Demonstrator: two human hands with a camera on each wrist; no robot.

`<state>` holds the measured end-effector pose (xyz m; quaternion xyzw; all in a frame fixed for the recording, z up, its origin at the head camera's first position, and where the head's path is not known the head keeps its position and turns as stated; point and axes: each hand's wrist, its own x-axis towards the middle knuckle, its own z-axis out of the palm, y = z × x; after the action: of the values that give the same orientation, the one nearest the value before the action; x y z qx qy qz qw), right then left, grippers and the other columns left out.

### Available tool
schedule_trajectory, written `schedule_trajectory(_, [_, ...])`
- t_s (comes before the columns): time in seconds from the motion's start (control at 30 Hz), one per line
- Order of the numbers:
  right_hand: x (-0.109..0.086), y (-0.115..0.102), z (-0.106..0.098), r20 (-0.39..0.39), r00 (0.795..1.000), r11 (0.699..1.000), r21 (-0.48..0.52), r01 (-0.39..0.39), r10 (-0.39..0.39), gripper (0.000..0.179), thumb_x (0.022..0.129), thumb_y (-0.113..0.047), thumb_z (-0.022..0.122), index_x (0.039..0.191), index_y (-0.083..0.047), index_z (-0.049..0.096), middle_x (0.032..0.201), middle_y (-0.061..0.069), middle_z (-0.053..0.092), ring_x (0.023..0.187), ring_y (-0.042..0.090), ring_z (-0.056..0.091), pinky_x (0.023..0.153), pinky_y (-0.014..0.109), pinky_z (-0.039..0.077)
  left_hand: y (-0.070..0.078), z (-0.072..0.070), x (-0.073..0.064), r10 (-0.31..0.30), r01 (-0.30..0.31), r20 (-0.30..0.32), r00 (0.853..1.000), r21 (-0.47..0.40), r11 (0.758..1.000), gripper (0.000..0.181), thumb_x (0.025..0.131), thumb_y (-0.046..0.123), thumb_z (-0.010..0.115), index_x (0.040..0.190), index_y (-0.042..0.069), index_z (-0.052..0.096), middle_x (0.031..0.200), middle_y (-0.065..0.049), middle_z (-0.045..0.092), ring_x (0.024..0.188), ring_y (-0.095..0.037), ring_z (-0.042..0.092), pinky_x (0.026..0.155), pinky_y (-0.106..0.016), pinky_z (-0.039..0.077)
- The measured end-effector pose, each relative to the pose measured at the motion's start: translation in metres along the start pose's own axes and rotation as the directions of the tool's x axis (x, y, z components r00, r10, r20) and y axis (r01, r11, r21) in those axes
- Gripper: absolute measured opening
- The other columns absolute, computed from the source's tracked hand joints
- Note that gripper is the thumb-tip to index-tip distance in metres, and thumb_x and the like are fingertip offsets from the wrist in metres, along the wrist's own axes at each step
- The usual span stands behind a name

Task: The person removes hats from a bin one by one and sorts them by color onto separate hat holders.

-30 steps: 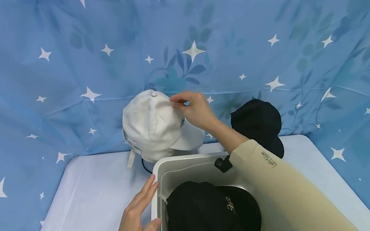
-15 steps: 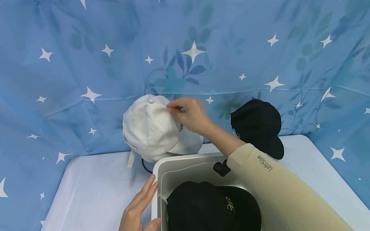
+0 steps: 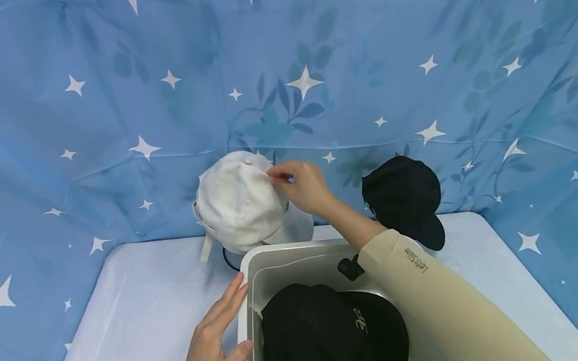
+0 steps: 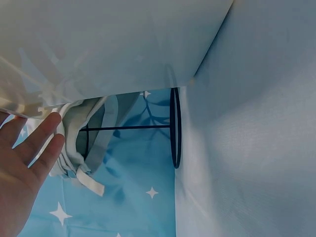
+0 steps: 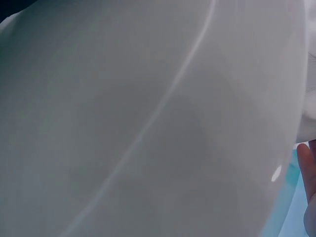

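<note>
A white baseball cap (image 3: pixel 238 205) is at the back of the table, its visor toward the right. My right hand (image 3: pixel 304 187) pinches the cloth of its crown between thumb and fingers. In the left wrist view the cap sits over the end of a thin black wire stand (image 4: pixel 143 128) with a round base. My left hand (image 3: pixel 211 349) rests with straight fingers against the left rim of a white plastic bin (image 3: pixel 247 355). Inside the bin lies a black cap (image 3: pixel 316 337) with gold lettering on its front. The bin wall fills most of the right wrist view.
To the right of the white cap, a second black cap (image 3: pixel 404 202) is propped up behind the bin. A small black object (image 3: pixel 350 268) shows at my right wrist over the bin. Blue star-patterned cloth (image 3: pixel 266 49) hangs behind the white table (image 3: pixel 136 336).
My right hand and the white cap have come down a little, and the cap's crown has tilted and creased. The left hand, bin and black caps stay in place.
</note>
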<state>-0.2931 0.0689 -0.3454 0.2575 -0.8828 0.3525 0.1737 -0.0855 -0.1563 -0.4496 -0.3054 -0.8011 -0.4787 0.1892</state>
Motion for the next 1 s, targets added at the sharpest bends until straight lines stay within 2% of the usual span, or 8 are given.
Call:
schedule_trajectory(0.33, [-0.003,0.003,-0.007,0.045,0.999,0.999,-0.011,-0.031,0.031,0.024,0.088,-0.012,0.064,0.111,-0.012,0.071,0.099,0.001,0.070,0.089,0.014,0.065,0.070,0.026,0.052,0.001,0.000,0.001,0.000,0.000,0.005,1.000,0.011,1.000,0.077,0.068,0.006,0.058,0.142,0.008,0.042,0.150,-0.014,0.034,0.134,-0.028,0.038,0.107,-0.018,0.025])
schedule_trajectory(0.5, [-0.002,-0.001,-0.023,0.057,0.998,1.000,-0.009,-0.018,0.019,0.026,0.089,-0.013,0.063,0.114,-0.011,0.069,0.097,0.001,0.070,0.087,0.013,0.064,0.067,0.026,0.051,0.001,0.000,0.001,-0.007,0.007,0.007,1.000,0.015,1.000,0.076,0.067,0.005,0.057,0.142,0.006,0.043,0.150,-0.013,0.034,0.134,-0.028,0.038,0.107,-0.018,0.025])
schedule_trajectory(0.7, [-0.003,-0.010,-0.046,0.061,0.998,0.998,-0.058,0.006,-0.002,0.026,0.089,-0.017,0.064,0.115,-0.015,0.068,0.095,-0.003,0.069,0.086,0.011,0.063,0.068,0.029,0.049,0.002,-0.001,0.001,-0.011,0.011,0.006,1.000,0.012,1.000,0.077,0.066,0.004,0.057,0.142,0.006,0.043,0.150,-0.013,0.033,0.134,-0.027,0.038,0.107,-0.018,0.025])
schedule_trajectory(0.9, [-0.009,-0.017,-0.065,0.071,0.997,0.995,-0.099,0.032,-0.025,0.031,0.089,-0.024,0.064,0.119,-0.017,0.066,0.099,-0.002,0.069,0.087,0.011,0.063,0.054,0.031,0.045,0.001,-0.001,0.000,-0.016,0.016,0.005,1.000,0.009,1.000,0.077,0.066,0.003,0.057,0.141,0.005,0.043,0.150,-0.013,0.033,0.134,-0.027,0.038,0.107,-0.017,0.025])
schedule_trajectory(1.0, [-0.013,-0.020,-0.074,0.077,0.996,0.992,-0.116,0.051,-0.042,0.032,0.090,-0.026,0.063,0.121,-0.017,0.066,0.101,0.000,0.068,0.077,0.009,0.062,0.049,0.031,0.043,0.001,0.000,-0.001,-0.022,0.022,0.008,1.000,0.007,1.000,0.078,0.066,0.003,0.057,0.142,0.007,0.042,0.150,-0.012,0.033,0.134,-0.027,0.037,0.107,-0.017,0.025])
